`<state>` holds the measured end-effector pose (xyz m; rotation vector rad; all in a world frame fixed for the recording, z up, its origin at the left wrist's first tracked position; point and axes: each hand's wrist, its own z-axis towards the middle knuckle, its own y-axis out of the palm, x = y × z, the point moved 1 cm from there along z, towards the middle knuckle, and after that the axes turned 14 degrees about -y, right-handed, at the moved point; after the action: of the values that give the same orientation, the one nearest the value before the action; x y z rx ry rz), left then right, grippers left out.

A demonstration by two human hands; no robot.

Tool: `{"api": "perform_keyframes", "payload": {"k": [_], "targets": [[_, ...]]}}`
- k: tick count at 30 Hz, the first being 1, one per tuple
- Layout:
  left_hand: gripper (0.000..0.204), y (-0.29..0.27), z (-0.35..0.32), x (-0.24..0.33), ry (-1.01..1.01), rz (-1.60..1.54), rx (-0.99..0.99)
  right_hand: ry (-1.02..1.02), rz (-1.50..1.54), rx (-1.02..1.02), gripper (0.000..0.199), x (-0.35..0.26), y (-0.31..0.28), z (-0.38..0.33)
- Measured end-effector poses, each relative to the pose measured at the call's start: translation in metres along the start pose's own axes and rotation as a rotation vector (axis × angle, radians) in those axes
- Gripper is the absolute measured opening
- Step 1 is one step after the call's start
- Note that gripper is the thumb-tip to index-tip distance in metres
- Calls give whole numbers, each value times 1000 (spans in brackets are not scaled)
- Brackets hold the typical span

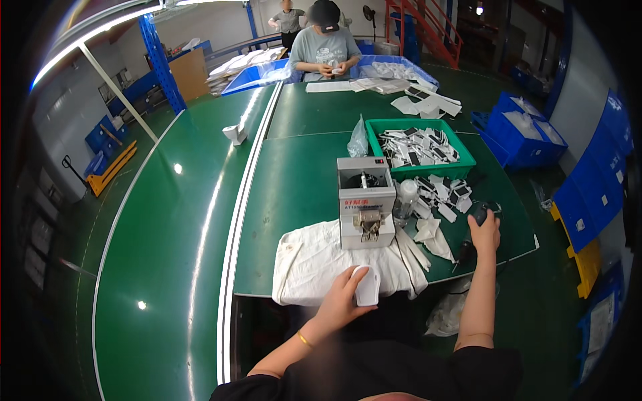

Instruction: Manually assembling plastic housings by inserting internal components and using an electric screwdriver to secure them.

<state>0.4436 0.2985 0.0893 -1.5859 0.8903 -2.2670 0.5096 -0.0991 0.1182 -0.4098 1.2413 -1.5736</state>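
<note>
My left hand (336, 298) grips a hollow white plastic housing (367, 287), held near the table's front edge over a folded white cloth (304, 260). Farther right, the fingers of my right hand (487, 234) are wrapped round a black electric screwdriver (479, 214), its lower end pointing down toward the table edge. Between the hands, a grey boxy screw feeder (366, 202) stands on the cloth. Beside it are a clear bottle (405, 199) and a loose heap of white and black parts (443, 195). A crumpled white piece (435, 238) lies nearer to me.
Behind the heap sits a green crate (469, 163) full of similar parts, with a clear plastic bag (358, 139) beside it. One white part (235, 134) rests on the green conveyor (167, 234) at left. Across the table a person (325, 50) handles a small white piece.
</note>
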Motion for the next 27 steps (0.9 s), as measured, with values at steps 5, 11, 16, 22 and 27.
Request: {"api": "perform_keyframes", "payload": {"k": [5, 11, 16, 22, 27], "targets": [[85, 5, -7, -3, -11, -18, 33, 161, 141, -98, 85, 31, 34, -4], [75, 9, -5, -10, 6, -13, 26, 365, 1391, -165, 30, 67, 34, -2], [76, 6, 2, -11, 25, 22, 41, 121, 2145, -194, 53, -44, -26, -3], [80, 9, 4, -17, 30, -15, 47, -454, 1891, -139, 66, -179, -57, -7], [80, 7, 0, -17, 38, -27, 4, -694, 1626, -225, 67, -228, -44, -24]]}}
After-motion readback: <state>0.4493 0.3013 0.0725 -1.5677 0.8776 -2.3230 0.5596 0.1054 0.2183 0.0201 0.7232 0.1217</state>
